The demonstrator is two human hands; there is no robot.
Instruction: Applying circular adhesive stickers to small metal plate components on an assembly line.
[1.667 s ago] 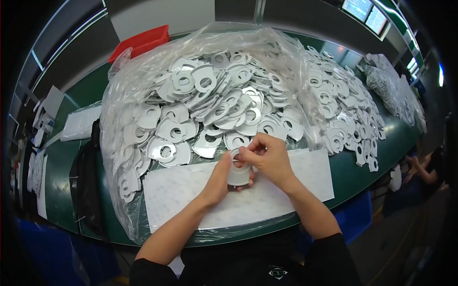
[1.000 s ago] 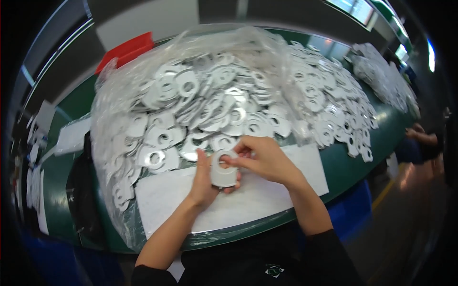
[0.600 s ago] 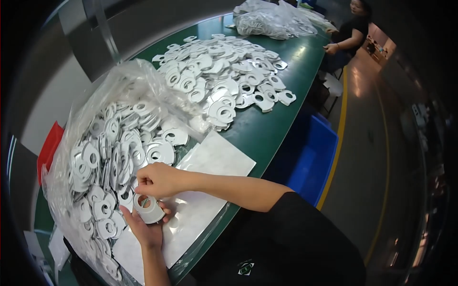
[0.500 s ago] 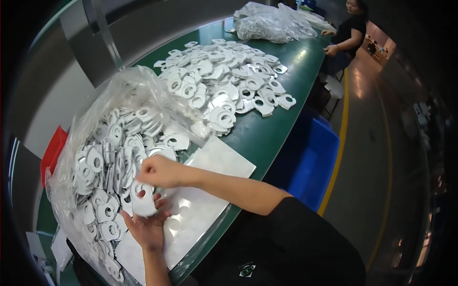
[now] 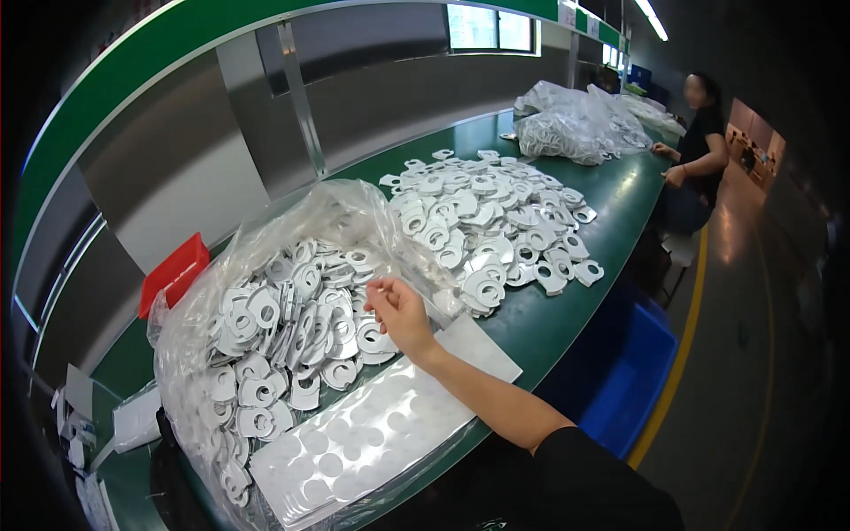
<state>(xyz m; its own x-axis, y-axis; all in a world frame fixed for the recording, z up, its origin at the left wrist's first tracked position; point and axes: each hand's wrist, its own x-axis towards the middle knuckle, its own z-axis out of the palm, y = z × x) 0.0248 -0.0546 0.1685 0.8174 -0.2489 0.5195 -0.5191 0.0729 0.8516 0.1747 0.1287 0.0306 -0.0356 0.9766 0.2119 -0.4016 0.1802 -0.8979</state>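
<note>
My right hand (image 5: 403, 320) reaches in from the lower right and hangs over the near edge of a heap of flat white pieces with round holes (image 5: 305, 310). Its fingers are curled together; whatever they may pinch is too small to make out. The heap lies in an opened clear plastic bag (image 5: 341, 208). Below my hand is a white sheet (image 5: 367, 435) with rows of round shapes on it, flat along the table's near edge. My left hand is out of view.
Farther along the green table (image 5: 567, 305) lies a second heap of white pieces (image 5: 487, 217), then a filled clear bag (image 5: 575, 124). A red bin (image 5: 174, 274) stands at the left. A blue bin (image 5: 624, 376) is beside the table. A person (image 5: 699, 155) sits at the far end.
My left hand, which held a white piece, has gone out of view with it. My right hand has drawn away from that piece. The view has tilted up and swung left.
</note>
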